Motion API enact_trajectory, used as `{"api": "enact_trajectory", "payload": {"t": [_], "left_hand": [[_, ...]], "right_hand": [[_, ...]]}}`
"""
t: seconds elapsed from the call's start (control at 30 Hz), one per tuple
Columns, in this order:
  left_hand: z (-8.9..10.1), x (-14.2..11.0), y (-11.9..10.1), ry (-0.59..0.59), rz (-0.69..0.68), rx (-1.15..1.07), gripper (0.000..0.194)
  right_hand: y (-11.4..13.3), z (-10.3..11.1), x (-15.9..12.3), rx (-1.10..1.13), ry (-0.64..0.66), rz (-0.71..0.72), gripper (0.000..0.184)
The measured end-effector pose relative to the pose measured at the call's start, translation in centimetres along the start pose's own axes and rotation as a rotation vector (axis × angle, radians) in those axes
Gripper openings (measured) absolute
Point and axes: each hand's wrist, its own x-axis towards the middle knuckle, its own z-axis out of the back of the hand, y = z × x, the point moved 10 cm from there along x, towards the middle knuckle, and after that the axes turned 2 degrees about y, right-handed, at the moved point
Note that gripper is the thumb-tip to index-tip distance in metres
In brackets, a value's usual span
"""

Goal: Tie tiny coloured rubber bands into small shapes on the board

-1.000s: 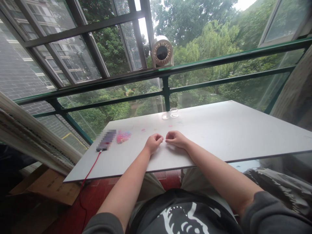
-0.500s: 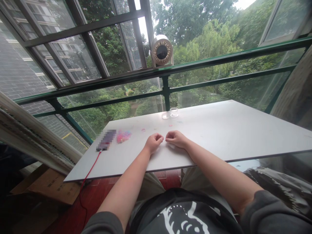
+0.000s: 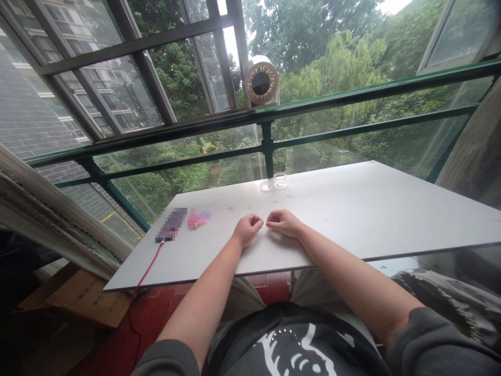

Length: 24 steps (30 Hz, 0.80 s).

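Note:
My left hand (image 3: 249, 230) and my right hand (image 3: 284, 223) are close together over the near middle of the white table (image 3: 344, 209), a small gap between their fingertips. Both have thumb and fingers pinched together; whatever they pinch, if anything, is too small to make out. Left of my hands lies a loose heap of small pink, blue and yellow pieces (image 3: 199, 219). A few tiny pieces are scattered beyond my hands, among them a pink piece (image 3: 274, 201) and a bluish piece (image 3: 289, 196).
A clear round container (image 3: 280, 180) and a clear lid-like dish (image 3: 266, 186) stand at the table's far edge. At the left lies a blurred-out device (image 3: 171, 224) with a red cable (image 3: 148, 266). A round white fan (image 3: 261, 83) sits on the green railing (image 3: 336, 96).
The view has shifted very slightly. Both hands keep the same pinched pose, and nothing on the table has visibly moved.

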Motion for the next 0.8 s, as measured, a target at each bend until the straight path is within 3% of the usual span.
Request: {"api": "enact_trajectory", "payload": {"t": [0.8], "left_hand": [[-0.03, 0.08, 0.21, -0.007, -0.017, 0.013, 0.018]], "right_hand": [[0.13, -0.03, -0.03, -0.011, 0.013, -0.007, 0.015]]}}
